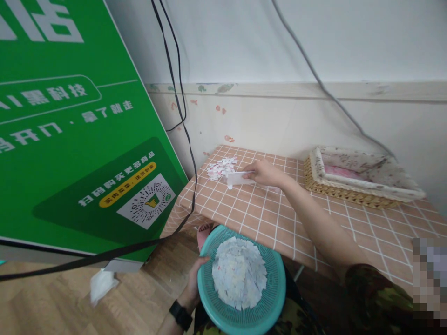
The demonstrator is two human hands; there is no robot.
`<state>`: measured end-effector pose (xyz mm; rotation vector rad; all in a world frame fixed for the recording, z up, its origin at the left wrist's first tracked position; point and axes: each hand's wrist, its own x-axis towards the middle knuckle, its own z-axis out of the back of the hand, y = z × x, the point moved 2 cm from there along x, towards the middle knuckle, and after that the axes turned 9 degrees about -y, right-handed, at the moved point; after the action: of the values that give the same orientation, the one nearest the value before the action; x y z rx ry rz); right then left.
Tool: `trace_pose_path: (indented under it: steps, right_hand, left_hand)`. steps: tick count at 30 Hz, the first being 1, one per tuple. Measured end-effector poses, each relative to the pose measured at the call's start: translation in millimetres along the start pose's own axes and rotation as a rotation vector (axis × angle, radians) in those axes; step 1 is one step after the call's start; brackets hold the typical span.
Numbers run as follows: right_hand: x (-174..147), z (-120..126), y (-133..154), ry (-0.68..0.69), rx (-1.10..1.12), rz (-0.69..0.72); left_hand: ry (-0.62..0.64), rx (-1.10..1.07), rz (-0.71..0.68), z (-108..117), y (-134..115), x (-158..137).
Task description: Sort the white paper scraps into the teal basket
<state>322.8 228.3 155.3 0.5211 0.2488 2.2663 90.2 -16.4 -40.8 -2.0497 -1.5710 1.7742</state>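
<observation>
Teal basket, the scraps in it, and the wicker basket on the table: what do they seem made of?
Teal basket: likely plastic, smooth, with a finely slotted wall.
Scraps: probably paper, matte, thin and flat.
Wicker basket: woven fibre, natural or imitation unclear; its liner looks like printed cloth, soft and creased.

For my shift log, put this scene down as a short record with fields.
Left grip: on the rim of a teal basket
Teal basket contents: heaped white scraps
Right grip: holding a flat white card
Card position: beside a smaller scrap pile; contact with the table unclear
Table: brown checked cover
Also on table: cloth-lined wicker basket, right of the card
Left of table: green panel with white lettering
</observation>
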Motion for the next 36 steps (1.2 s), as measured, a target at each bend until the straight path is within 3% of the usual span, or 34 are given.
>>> trace_pose_path:
  steps: [6, 10, 17, 22, 28, 36]
  right_hand:
    - [-2, 6, -5, 0.084, 0.043, -0.007]
    - [-3, 7, -3, 0.022, 0.048, -0.009]
    - [-3, 3, 9, 0.047, -0.052, 0.035]
    - [-4, 7, 5, -0.010, -0.176, -0.017]
    - [-2, 0, 9, 0.012, -0.187, 0.011]
    - [-3, 5, 7, -0.057, -0.235, -0.031]
  left_hand:
    - [0.062, -0.012, 0.018, 1, 1, 1]
    - [0.064, -0.033, 0.042, 4, 3, 3]
    - [0.053, -0.007, 0.015, 5, 1, 3]
    - [0.045, -0.003, 0.003, 6, 1, 2]
    - [0.014, -0.013, 0.003, 6, -2, 1]
    - [0.008, 0.019, -0.015, 5, -3, -2]
